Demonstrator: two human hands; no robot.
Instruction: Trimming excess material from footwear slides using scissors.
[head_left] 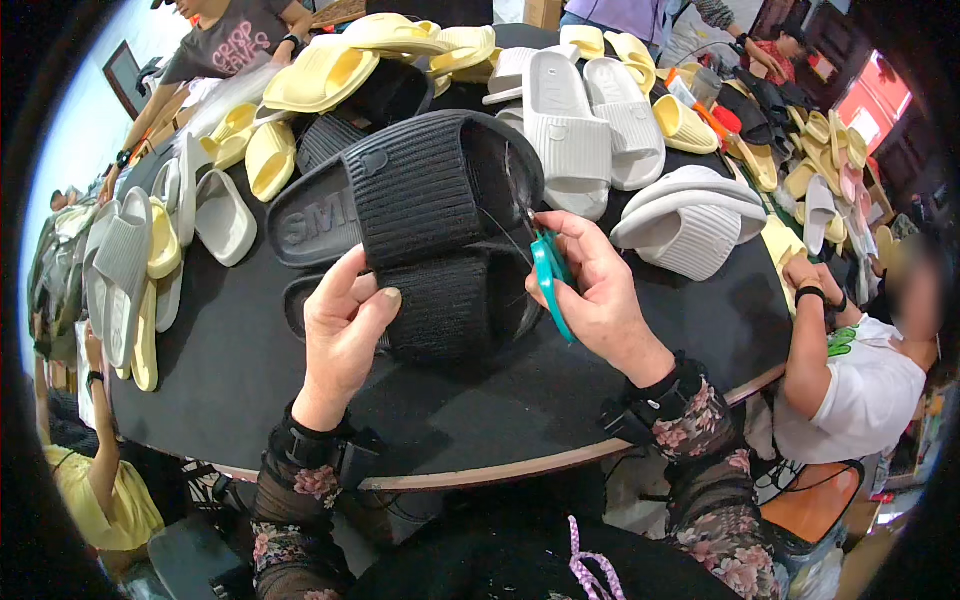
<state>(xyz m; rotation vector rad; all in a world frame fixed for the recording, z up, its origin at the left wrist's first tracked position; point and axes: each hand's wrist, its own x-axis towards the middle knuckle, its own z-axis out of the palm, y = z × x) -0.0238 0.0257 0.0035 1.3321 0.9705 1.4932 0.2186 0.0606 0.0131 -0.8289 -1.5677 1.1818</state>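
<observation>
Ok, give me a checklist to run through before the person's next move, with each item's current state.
1. Left hand on the black slippers: ok, at the strap edges.
2. Scissors held in the right hand: ok.
3. Blades at the upper slipper's heel end: ok.
4. Left fingers away from the blades: ok, across the straps.
5. Blades open or closed: cannot tell, too small.
6. Stacked grey slippers apart from the scissors: ok, right of them.

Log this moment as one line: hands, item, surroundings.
Left hand: holding black slides | Right hand: teal-handled scissors, tips near upper one's rim | Around: grey slides, yellow slides, black table
</observation>
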